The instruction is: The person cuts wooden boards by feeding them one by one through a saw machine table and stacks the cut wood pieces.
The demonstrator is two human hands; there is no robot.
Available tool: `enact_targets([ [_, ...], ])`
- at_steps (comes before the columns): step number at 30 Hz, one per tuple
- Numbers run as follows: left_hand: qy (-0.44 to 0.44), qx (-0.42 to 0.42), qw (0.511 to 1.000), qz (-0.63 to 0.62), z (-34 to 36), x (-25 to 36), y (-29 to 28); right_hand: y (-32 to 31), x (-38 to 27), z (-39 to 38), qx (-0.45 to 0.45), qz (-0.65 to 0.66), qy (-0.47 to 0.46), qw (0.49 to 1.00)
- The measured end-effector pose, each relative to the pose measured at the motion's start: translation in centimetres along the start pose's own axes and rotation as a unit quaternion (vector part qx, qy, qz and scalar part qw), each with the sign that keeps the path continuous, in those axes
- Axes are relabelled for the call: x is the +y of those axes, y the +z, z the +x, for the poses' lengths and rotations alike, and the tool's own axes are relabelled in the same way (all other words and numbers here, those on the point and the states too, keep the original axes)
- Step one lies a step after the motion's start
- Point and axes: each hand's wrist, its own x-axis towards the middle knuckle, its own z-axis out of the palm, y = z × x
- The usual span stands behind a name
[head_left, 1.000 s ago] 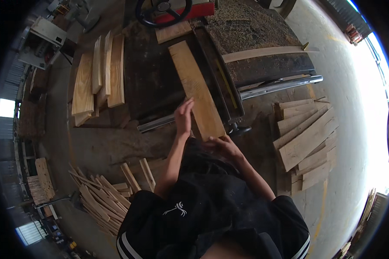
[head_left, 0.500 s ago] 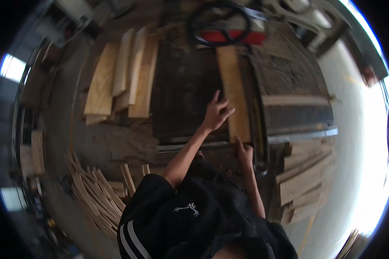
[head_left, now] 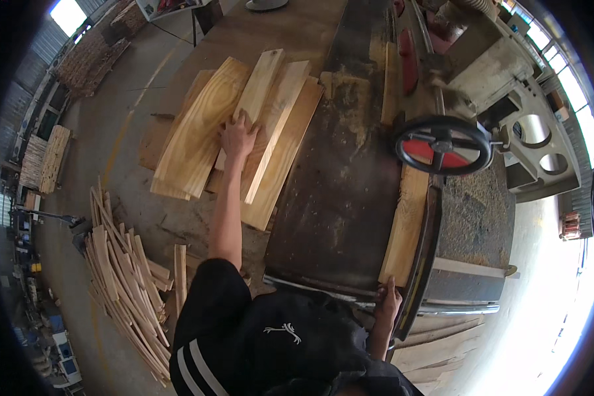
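Under my head, largest first: dark steel machine table (head_left: 340,198), running from near to far through the middle, dusted with sawdust at its far end. Grey machine housing (head_left: 501,86) far right, with round openings. Concrete floor (head_left: 122,158) on the left.

Stack of pale boards (head_left: 198,142) left of the table, fanned and overlapping, grain showing. One long narrow board (head_left: 270,125) lies across the top of the stack, just right of my hand. Single plank (head_left: 402,224) along the table's right edge, its near end at the table's near corner, its far part passing under the handwheel. Black handwheel (head_left: 444,144) with a red centre, overhanging that plank and hiding part of it. Heap of thin offcut strips (head_left: 122,284) on the floor, near left. More boards (head_left: 435,343) on the floor, near right, partly hidden by my body.

My left hand (head_left: 237,136): arm stretched far, fingers spread, palm flat on the board stack.

My right hand (head_left: 388,301): fingers pressed together against the near end of the plank; whether it grips it, I cannot tell.
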Motion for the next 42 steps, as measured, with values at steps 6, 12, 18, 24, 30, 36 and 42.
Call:
enact_targets([
  [6, -0.028, -0.126, 0.967, -0.219, -1.6, 1.0, -5.3, 1.3, -1.7, 2.1, -0.006, -0.002, 0.017, 1.0],
  [12, -0.169, -0.312, 0.445, -0.822, -17.4, 1.8, -10.3, 3.6, -2.0, 4.6, -0.018, 0.061, -0.029, 0.998],
  [18, -0.139, -0.433, 0.394, -0.798, -29.7, 10.9, -13.8, 6.8, -3.9, 9.5, -0.042, 0.153, -0.019, 0.987],
  [24, -0.169, -0.469, 0.373, -0.783, -37.9, 14.4, -13.9, 6.2, -6.4, 7.5, -0.207, 0.053, -0.144, 0.966],
  [30, -0.128, -0.478, 0.455, -0.741, -43.4, 14.4, -11.1, -6.7, 4.7, -11.9, -0.457, -0.134, -0.219, 0.852],
  [36, 0.079, -0.232, 0.77, -0.589, -51.1, 17.7, -9.8, -13.7, 8.0, -16.0, -0.369, -0.053, -0.188, 0.909],
  [42, 0.31, -0.116, 0.877, -0.349, -47.8, 21.5, -6.8, -13.6, 10.1, -13.0, -0.277, 0.07, -0.106, 0.952],
])
